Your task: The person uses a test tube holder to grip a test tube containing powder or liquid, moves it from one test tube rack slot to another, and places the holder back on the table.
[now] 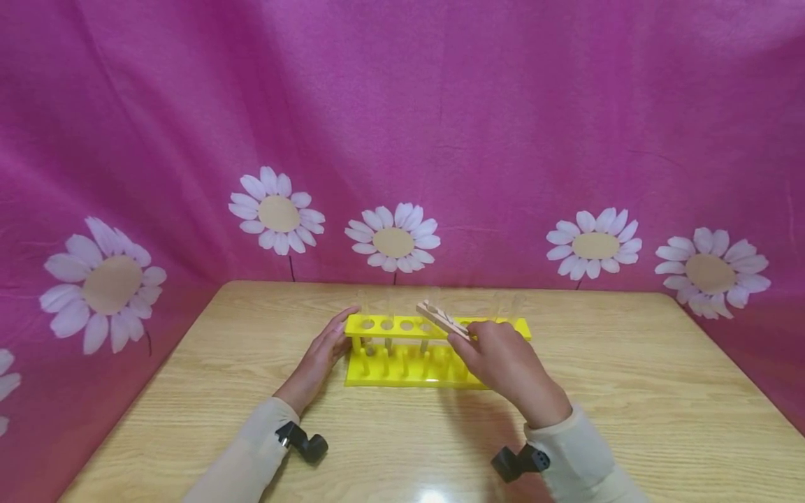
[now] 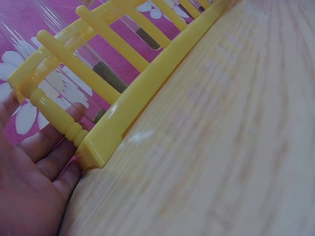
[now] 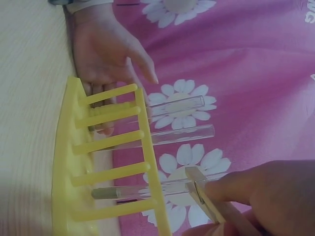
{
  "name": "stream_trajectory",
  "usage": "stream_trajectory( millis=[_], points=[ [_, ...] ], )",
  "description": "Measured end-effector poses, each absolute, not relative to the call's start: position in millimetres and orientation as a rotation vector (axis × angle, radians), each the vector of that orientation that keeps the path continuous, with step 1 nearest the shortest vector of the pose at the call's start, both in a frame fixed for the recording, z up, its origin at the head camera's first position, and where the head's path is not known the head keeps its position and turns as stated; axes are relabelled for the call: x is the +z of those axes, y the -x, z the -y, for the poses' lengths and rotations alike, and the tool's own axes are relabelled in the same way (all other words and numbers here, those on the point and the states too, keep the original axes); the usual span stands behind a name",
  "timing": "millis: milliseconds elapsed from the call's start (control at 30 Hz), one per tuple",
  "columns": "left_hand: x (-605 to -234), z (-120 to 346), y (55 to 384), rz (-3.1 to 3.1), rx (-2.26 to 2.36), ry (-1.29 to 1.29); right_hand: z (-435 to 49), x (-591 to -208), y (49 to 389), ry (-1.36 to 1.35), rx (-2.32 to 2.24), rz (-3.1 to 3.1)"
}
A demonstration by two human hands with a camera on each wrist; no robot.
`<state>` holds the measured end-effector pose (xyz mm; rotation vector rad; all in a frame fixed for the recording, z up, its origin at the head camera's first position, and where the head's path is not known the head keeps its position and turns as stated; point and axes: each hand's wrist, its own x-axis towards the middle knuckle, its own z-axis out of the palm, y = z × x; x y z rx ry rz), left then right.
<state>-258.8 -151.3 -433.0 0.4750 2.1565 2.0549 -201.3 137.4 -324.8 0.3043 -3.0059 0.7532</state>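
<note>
A yellow test tube rack (image 1: 390, 382) stands on the table, with pegs along its front. My left hand (image 1: 321, 356) holds its left end, the fingers (image 2: 47, 142) reaching round the end post. My right hand (image 1: 506, 363) pinches a wooden test tube holder (image 1: 443, 320) over the rack's middle. In the right wrist view the holder's jaws lie at the upper part of a glass test tube (image 3: 106, 193) with dark matter at its bottom; whether they grip it I cannot tell. Two more tubes (image 3: 184, 133) stand towards the left end, also with dark matter low down.
More glass tubes (image 1: 517, 307) rise from the rack's right end. The wood-grain table (image 1: 390, 447) reaches back to a pink cloth (image 1: 490, 140) with white flowers. A small black camera (image 1: 311, 446) sits on each sleeve.
</note>
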Motion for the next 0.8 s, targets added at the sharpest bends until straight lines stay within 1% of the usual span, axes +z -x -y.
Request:
stream_trajectory(
  millis=[800],
  points=[
    [-431.5, 151.5, 257.1, -2.164, 2.051, -0.478, -133.6, -334.2, 205.0, -0.295, 0.615, 3.003]
  ],
)
